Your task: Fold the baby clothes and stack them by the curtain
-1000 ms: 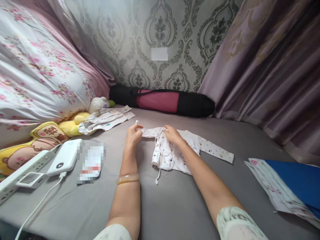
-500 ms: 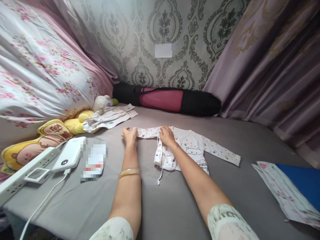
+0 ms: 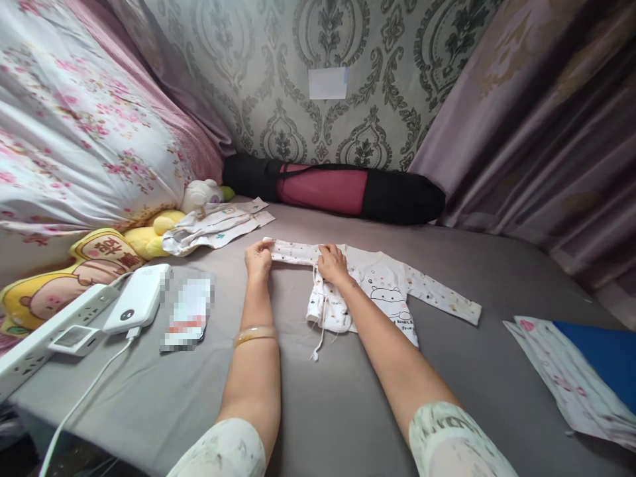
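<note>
A small white printed shirt (image 3: 385,281) with a cartoon animal on its front lies on the grey sheet, its right sleeve spread out. My left hand (image 3: 258,257) pinches the cuff end of the left sleeve, which stretches flat toward the shoulder. At the inner end of that sleeve, my right hand (image 3: 332,264) is closed on the fabric, its fingertips partly hidden. Below it, a bundled printed piece (image 3: 325,308) with a white drawstring rests against the shirt's left side.
Another garment (image 3: 218,228) and plush toys (image 3: 156,235) lie at left, near a power bank (image 3: 139,298), a power strip (image 3: 54,338) and a blurred packet (image 3: 187,311). A black and red bag (image 3: 322,189) lies behind; folded cloth (image 3: 571,377) is at right.
The view has tilted down slightly. My left hand's fingers have drawn together at the cuff, and the sleeve between my hands looks flatter and broader.
</note>
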Motion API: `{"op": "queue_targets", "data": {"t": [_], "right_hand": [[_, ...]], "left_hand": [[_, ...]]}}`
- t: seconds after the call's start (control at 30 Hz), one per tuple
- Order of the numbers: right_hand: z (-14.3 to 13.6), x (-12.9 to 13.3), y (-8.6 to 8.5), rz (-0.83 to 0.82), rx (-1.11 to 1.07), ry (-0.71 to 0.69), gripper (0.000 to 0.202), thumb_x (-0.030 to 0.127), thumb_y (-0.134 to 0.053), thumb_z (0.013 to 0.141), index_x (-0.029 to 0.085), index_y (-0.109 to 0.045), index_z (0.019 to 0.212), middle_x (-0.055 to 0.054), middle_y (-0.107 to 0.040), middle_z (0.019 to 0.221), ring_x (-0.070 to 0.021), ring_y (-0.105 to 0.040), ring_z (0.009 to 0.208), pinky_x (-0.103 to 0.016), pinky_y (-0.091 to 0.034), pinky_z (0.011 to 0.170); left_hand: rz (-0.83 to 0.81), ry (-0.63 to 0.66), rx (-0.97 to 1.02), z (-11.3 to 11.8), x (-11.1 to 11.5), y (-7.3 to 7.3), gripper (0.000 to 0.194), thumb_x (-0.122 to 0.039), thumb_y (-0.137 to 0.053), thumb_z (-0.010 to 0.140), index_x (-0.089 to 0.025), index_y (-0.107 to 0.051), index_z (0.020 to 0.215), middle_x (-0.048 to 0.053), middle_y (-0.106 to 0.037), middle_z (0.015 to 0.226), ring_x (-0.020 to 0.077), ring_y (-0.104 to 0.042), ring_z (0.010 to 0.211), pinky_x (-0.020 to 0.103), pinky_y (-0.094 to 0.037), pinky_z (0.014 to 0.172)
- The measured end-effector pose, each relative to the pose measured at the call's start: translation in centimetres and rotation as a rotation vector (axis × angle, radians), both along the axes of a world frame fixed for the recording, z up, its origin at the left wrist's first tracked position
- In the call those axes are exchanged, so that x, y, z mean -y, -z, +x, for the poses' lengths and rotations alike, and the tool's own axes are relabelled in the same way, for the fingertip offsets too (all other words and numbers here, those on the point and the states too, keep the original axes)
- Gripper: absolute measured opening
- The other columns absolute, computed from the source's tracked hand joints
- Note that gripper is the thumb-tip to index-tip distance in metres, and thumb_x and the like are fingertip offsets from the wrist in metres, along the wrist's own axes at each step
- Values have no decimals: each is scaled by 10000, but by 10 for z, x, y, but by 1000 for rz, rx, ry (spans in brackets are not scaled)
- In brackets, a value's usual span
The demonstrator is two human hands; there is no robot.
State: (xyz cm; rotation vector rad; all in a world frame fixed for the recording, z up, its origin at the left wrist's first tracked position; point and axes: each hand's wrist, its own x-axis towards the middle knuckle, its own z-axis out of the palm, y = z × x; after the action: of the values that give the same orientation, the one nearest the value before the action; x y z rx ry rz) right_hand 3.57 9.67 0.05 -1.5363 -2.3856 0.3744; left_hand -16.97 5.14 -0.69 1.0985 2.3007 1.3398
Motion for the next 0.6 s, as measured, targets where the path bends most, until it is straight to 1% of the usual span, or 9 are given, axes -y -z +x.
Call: {"op": "queue_targets", "data": {"t": [0.07,0.13,0.23,0.3,0.4,0.5,0.6], "right_hand": [[-1,2,-1,1,3,4,473,201,-333,927,224,-522,1361,-93,-469,1399,-252,-414,1271,-361,-327,1062],[-2,4,-3,-12,12,11,489,187,-337,919,205,-501,1380,-103,-448,1419,-259,-388,1296,-367,-303,1080],[-4,7,-7,-44,33,13,528,175,-372,897,189,-454,1418,-113,-411,1455,-264,-349,1331,-367,-273,1100],[-5,7,-9,-63,47,10,551,171,-384,884,182,-433,1433,-115,-393,1473,-267,-334,1344,-368,-264,1107],[-6,4,-12,-102,71,7,567,182,-384,881,173,-413,1448,-114,-365,1498,-275,-310,1367,-375,-255,1116],[-7,3,-14,-136,82,-1,565,232,-375,895,160,-399,1455,-117,-334,1524,-283,-282,1392,-392,-238,1131],[-7,7,-14,-136,61,-6,562,299,-344,922,149,-384,1462,-124,-312,1545,-276,-255,1413,-402,-206,1150]], "left_hand": [[23,-42,16,2,0,-4,427,-148,-453,745,-154,-719,1078,66,-740,1003,214,-662,967,309,-489,892],[14,-42,-3,4,0,-8,424,-116,-444,756,-160,-721,1074,76,-726,1070,214,-647,1038,311,-466,957],[-88,-16,-73,10,3,-12,469,-63,-458,741,-154,-686,1141,114,-663,1198,236,-597,1144,332,-428,1027],[-163,-3,-127,15,5,-13,517,-48,-472,735,-163,-643,1209,130,-605,1263,263,-550,1195,355,-422,1035],[-213,30,-199,20,9,-14,566,-50,-486,737,-199,-591,1274,128,-547,1304,298,-502,1215,388,-429,1022],[-239,53,-221,23,11,-16,580,-54,-481,746,-212,-563,1299,125,-519,1329,315,-479,1214,416,-413,1036],[-270,58,-231,24,11,-18,577,-73,-476,769,-218,-540,1323,122,-496,1359,321,-458,1231,430,-395,1048]]}}
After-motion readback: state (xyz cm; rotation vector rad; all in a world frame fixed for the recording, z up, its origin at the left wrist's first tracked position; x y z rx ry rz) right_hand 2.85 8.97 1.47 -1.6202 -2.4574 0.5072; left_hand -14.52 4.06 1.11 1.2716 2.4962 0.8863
